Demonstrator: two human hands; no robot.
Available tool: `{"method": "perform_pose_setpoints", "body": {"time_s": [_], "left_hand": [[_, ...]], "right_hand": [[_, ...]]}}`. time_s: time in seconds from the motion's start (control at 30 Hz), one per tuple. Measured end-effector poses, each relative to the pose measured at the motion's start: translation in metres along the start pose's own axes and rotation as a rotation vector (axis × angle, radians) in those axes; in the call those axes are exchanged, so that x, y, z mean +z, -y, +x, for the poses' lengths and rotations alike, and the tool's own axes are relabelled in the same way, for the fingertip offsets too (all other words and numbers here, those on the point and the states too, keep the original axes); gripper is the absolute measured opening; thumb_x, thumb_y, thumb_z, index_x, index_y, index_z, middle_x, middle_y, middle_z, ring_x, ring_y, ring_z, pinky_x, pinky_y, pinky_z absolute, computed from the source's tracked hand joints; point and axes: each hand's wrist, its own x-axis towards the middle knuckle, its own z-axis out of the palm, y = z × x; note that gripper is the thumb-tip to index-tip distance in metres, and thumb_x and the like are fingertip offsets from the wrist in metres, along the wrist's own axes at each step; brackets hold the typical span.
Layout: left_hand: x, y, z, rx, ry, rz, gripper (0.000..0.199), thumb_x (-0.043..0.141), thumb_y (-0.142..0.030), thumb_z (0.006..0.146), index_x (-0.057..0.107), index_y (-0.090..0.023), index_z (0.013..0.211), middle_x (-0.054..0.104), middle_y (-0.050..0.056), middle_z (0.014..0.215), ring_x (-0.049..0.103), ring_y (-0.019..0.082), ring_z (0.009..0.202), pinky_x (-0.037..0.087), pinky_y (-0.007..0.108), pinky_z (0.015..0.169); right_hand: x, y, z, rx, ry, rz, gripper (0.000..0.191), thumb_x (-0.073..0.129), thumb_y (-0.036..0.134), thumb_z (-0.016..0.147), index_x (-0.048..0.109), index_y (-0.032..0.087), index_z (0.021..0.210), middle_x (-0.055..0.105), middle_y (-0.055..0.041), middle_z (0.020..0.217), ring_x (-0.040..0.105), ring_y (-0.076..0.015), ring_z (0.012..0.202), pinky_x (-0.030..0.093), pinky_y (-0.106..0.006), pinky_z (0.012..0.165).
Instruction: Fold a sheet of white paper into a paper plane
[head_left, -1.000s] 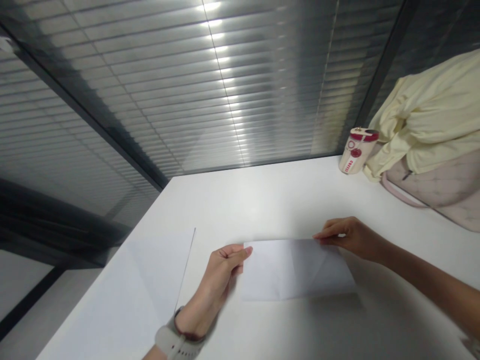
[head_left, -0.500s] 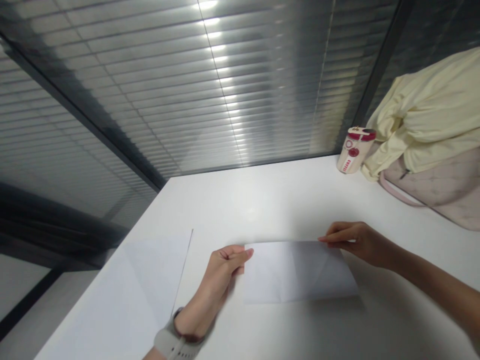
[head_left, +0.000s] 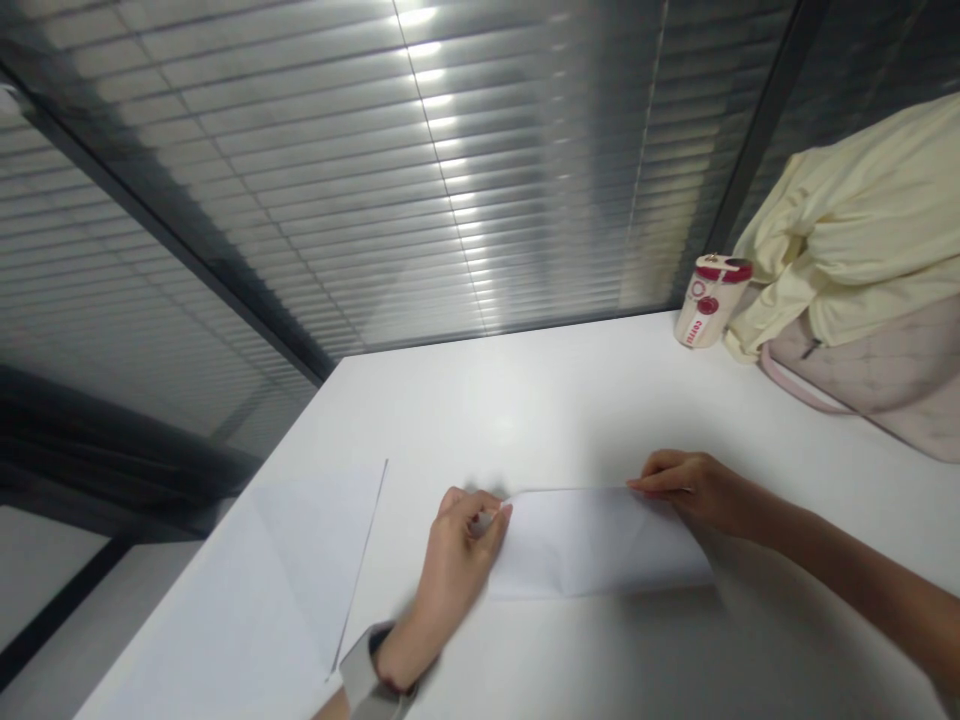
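Two hands on the folded white paper sheet (head_left: 600,545) for us right now: we see the left hand (head_left: 457,580), a watch (head_left: 364,670) on its wrist, pinching the sheet's left end in curled fingers, while the right hand (head_left: 694,490) lays its fingertips (head_left: 645,485) along the far edge, and we can't call that grip. Just left of the folded sheet lies a second paper sheet (head_left: 315,560) on the white table (head_left: 525,400); well beyond the folded sheet stand a red-capped tumbler (head_left: 709,300), a cream garment (head_left: 847,230) and a pink quilted bag (head_left: 870,385), with a slatted glass partition (head_left: 375,200) farther still.
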Motion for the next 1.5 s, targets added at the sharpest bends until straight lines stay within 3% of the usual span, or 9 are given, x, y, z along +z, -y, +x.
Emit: {"method": "perform_pose_setpoints", "body": {"time_s": [0.2, 0.43, 0.5, 0.6, 0.73, 0.9, 1.1, 1.27, 1.5], "left_hand": [[0.000, 0.004, 0.002, 0.203, 0.065, 0.122, 0.013, 0.053, -0.023, 0.086, 0.060, -0.018, 0.077, 0.055, 0.007, 0.084, 0.052, 0.023, 0.084, 0.044, 0.036, 0.074], [0.000, 0.006, 0.005, 0.246, 0.141, 0.225, 0.010, 0.050, -0.020, 0.089, 0.055, -0.018, 0.080, 0.056, 0.006, 0.085, 0.051, 0.023, 0.083, 0.043, 0.037, 0.073], [0.001, 0.009, 0.006, 0.285, 0.133, 0.311, 0.006, 0.051, -0.019, 0.089, 0.056, -0.018, 0.092, 0.057, 0.008, 0.093, 0.050, 0.025, 0.085, 0.042, 0.039, 0.073], [-0.001, 0.008, 0.009, 0.438, 0.144, 0.453, 0.039, 0.048, -0.012, 0.088, 0.048, -0.020, 0.126, 0.055, 0.011, 0.119, 0.048, 0.028, 0.099, 0.040, 0.045, 0.083], [-0.013, -0.004, 0.023, 0.777, 0.406, 0.590, 0.075, 0.037, 0.006, 0.084, 0.028, -0.038, 0.144, 0.038, -0.004, 0.148, 0.036, 0.027, 0.126, 0.021, 0.050, 0.106], [-0.022, -0.021, 0.043, 0.966, 0.680, 0.569, 0.061, 0.040, -0.003, 0.091, 0.032, -0.035, 0.143, 0.036, -0.010, 0.149, 0.030, 0.021, 0.135, 0.017, 0.042, 0.113], [-0.019, -0.031, 0.048, 0.915, 0.839, 0.449, 0.052, 0.037, -0.006, 0.093, 0.040, -0.028, 0.140, 0.046, 0.000, 0.144, 0.037, 0.020, 0.133, 0.025, 0.036, 0.113], [-0.014, -0.041, 0.039, 0.884, 0.904, 0.295, 0.056, 0.039, -0.001, 0.087, 0.037, -0.013, 0.142, 0.038, 0.010, 0.147, 0.031, 0.018, 0.137, 0.029, 0.031, 0.113], [-0.009, -0.050, 0.025, 0.815, 0.859, 0.350, 0.052, 0.043, -0.009, 0.087, 0.039, -0.007, 0.139, 0.041, 0.015, 0.146, 0.033, 0.023, 0.136, 0.027, 0.035, 0.114]], "right_hand": [[-0.001, 0.004, 0.001, -0.049, 0.010, -0.181, 0.031, 0.040, 0.022, 0.097, 0.071, 0.018, 0.093, 0.063, -0.0070, 0.086, 0.061, -0.0182, 0.080, 0.046, -0.029, 0.073], [0.003, 0.004, -0.004, -0.135, 0.005, -0.347, 0.028, 0.043, 0.010, 0.093, 0.068, 0.021, 0.101, 0.062, -0.0053, 0.088, 0.061, -0.0171, 0.079, 0.048, -0.028, 0.074], [0.004, 0.003, -0.005, -0.164, 0.003, -0.385, 0.029, 0.044, 0.008, 0.092, 0.067, 0.022, 0.102, 0.062, -0.0052, 0.090, 0.061, -0.0170, 0.080, 0.049, -0.027, 0.074], [0.005, 0.003, -0.005, -0.196, -0.004, -0.415, 0.030, 0.044, 0.005, 0.091, 0.066, 0.021, 0.104, 0.062, -0.0053, 0.090, 0.060, -0.0169, 0.080, 0.049, -0.027, 0.073], [0.004, 0.006, -0.005, -0.204, 0.004, -0.436, 0.032, 0.043, 0.002, 0.090, 0.065, 0.020, 0.105, 0.061, -0.0056, 0.090, 0.060, -0.0167, 0.079, 0.050, -0.027, 0.072], [0.005, 0.005, -0.005, -0.198, 0.008, -0.435, 0.032, 0.041, 0.004, 0.091, 0.065, 0.020, 0.105, 0.061, -0.0058, 0.088, 0.060, -0.0161, 0.076, 0.049, -0.026, 0.071], [0.005, 0.005, -0.004, -0.158, 0.044, -0.446, 0.034, 0.039, 0.002, 0.090, 0.064, 0.019, 0.106, 0.061, -0.0067, 0.089, 0.059, -0.0177, 0.076, 0.049, -0.029, 0.071], [0.005, 0.005, -0.004, -0.167, 0.025, -0.412, 0.034, 0.040, 0.004, 0.091, 0.064, 0.021, 0.108, 0.060, -0.0067, 0.090, 0.059, -0.0179, 0.079, 0.050, -0.028, 0.072], [0.006, 0.005, -0.003, -0.196, 0.026, -0.447, 0.032, 0.042, 0.004, 0.091, 0.065, 0.019, 0.106, 0.060, -0.0067, 0.089, 0.059, -0.0176, 0.079, 0.049, -0.028, 0.073]]}}
